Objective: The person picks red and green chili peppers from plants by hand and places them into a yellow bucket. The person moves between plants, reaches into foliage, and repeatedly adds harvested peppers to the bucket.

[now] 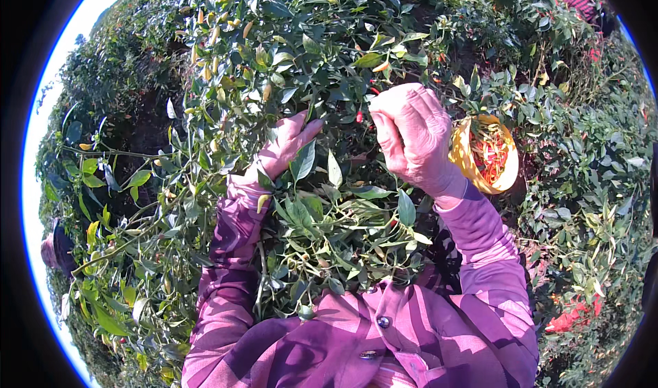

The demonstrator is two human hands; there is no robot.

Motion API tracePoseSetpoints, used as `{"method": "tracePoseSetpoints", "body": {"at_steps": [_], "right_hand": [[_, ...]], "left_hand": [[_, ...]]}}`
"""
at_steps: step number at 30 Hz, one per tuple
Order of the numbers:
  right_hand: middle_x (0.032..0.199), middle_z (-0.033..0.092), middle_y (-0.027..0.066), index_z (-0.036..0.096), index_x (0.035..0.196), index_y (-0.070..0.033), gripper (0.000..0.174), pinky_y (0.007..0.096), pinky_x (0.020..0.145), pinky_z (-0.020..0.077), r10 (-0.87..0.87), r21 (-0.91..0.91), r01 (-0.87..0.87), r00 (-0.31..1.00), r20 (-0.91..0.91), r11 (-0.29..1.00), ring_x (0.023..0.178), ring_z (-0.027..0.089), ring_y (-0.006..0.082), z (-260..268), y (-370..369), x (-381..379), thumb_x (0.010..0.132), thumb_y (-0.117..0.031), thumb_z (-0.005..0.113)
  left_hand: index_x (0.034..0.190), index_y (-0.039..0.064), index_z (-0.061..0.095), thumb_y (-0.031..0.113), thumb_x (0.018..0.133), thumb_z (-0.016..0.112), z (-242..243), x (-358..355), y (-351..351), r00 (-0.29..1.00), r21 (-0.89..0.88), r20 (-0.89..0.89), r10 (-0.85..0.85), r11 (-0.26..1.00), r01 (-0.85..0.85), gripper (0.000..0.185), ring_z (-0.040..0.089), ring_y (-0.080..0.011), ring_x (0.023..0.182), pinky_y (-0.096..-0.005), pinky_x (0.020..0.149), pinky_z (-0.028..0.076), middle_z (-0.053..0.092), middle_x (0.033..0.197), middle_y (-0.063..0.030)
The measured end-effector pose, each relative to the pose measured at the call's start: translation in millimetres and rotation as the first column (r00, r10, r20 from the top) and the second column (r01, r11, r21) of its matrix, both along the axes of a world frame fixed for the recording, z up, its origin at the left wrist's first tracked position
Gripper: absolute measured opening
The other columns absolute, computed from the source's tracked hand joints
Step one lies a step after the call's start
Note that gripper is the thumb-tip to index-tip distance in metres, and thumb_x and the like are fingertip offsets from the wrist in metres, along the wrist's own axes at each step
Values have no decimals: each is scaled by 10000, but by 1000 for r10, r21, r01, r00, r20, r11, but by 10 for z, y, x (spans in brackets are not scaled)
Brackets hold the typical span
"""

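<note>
Among the leaves of a chili pepper plant [303, 59] is my left hand [288, 144], with thumb and forefinger apart near a stem. Leaves cover its other fingers, so I cannot tell whether it grips anything. My right hand [414, 136] is raised above the foliage, its fingers curled into a fist. Whatever may be inside that fist is hidden. A red chili [359, 117] hangs just left of it. Close on its right stands a yellow container [460, 149], tilted towards me, holding many red and orange chilies [492, 157].
Pale yellow chilies [215, 34] hang at the upper left. A leafy branch [123, 246] reaches across the left side. Red material [570, 318] lies among plants at the lower right. One person [581, 2] is at the upper right; a hat [57, 249] shows at the far left.
</note>
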State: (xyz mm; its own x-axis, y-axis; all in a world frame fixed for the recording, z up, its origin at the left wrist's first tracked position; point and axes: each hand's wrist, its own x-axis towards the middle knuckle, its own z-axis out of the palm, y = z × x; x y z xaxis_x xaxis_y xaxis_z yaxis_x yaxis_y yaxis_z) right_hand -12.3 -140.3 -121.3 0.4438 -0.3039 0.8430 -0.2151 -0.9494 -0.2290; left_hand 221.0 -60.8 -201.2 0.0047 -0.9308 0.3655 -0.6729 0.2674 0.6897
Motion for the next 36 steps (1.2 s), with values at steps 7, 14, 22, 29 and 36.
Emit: {"method": "tracePoseSetpoints", "body": {"at_steps": [7, 14, 22, 29, 36], "right_hand": [[664, 620, 131, 596, 879, -25, 107, 319, 513, 481, -44, 559, -18, 994, 98, 829, 584, 640, 256, 64, 110, 92, 863, -125, 632], [655, 640, 106, 635, 787, -9, 324, 323, 487, 485, 83, 980, 92, 991, -108, 177, 507, 616, 191, -934, -80, 478, 900, -303, 556], [681, 628, 97, 610, 820, -20, 167, 355, 560, 474, 86, 959, -150, 987, 134, 239, 605, 620, 216, -1127, 258, 635, 825, -183, 573], [689, 611, 107, 576, 729, -43, 207, 366, 593, 457, 196, 901, -54, 980, -36, 431, 657, 622, 247, -1033, 533, 656, 729, -240, 639], [770, 600, 91, 526, 932, 0, 167, 311, 577, 531, -177, 874, -435, 898, 403, -217, 630, 628, 208, -1686, -389, 46, 887, -140, 448]], "left_hand": [[1086, 9, 589, 308, 941, 546, 161, 4, 104, 990, 356, -124, 62, 934, -14, 336, 552, -139, 751, -308, 697, 447, 625, 831, -69], [1109, 5, 567, 297, 934, 526, 48, 27, 67, 996, 237, -59, -72, 968, 84, 343, 603, -313, 793, -380, 708, 462, 634, 885, -187], [1194, 12, 552, 289, 907, 589, -8, -102, -136, 854, 440, -513, 91, 882, 170, 400, 583, -118, 827, -272, 751, 477, 651, 950, -54], [1096, 13, 559, 204, 898, 620, -19, -98, -61, 432, 457, -818, 380, 885, 87, 283, 608, -104, 665, -235, 611, 500, 649, 855, -38], [1117, 9, 565, 190, 885, 643, 157, -10, 76, 647, 637, -591, 482, 771, 8, 304, 493, -26, 624, -163, 568, 403, 634, 834, -4]]}}
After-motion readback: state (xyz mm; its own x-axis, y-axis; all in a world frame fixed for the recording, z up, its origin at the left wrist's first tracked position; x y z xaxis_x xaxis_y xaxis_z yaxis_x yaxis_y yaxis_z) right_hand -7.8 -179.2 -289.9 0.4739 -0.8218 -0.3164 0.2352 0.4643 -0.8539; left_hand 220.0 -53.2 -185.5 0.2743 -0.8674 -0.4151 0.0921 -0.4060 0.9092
